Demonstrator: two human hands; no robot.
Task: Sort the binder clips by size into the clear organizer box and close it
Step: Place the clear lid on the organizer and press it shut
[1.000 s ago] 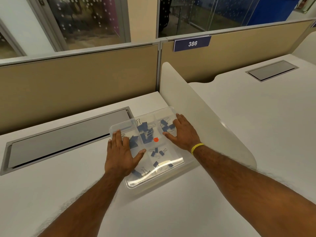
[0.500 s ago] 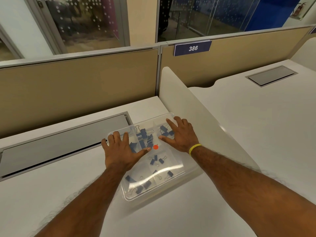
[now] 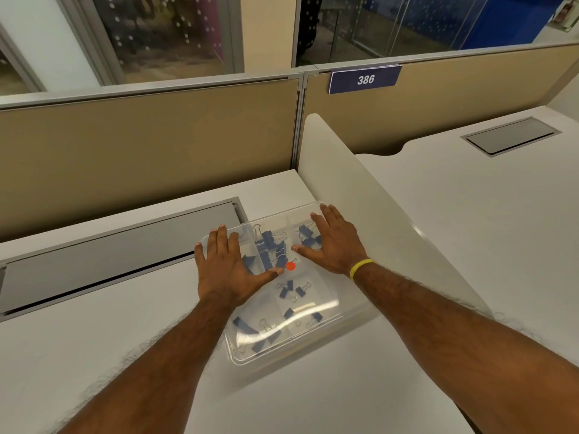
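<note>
Pressing down on the lid seems to be the step in hand here: the clear organizer box [image 3: 291, 336] sits on the white table [image 3: 94, 355], tucked up near the rounded side divider [image 3: 360, 195], and both hands lie flat on its far half. The left hand [image 3: 227, 266] has its fingers straight and spread over the far-left part of the lid, thumb stretched toward the small orange dot [image 3: 290, 266]; the right hand [image 3: 335, 242], the one with the yellow wristband [image 3: 360, 268], is also flat and open on the far-right part, gripping nothing. The blue binder clips [image 3: 272, 249] are all inside, spread over several compartments, bigger ones at the back and smaller ones nearer the person, as far as I can tell. What could go wrong, I think: all the push is on the far side, so the near edge might stay unlatched and pop up. I can't see any latch clearly, so hard to say it's actually shut. A wire handle sticking up could also keep the lid from seating, and a shove could slide the box into the divider.
</note>
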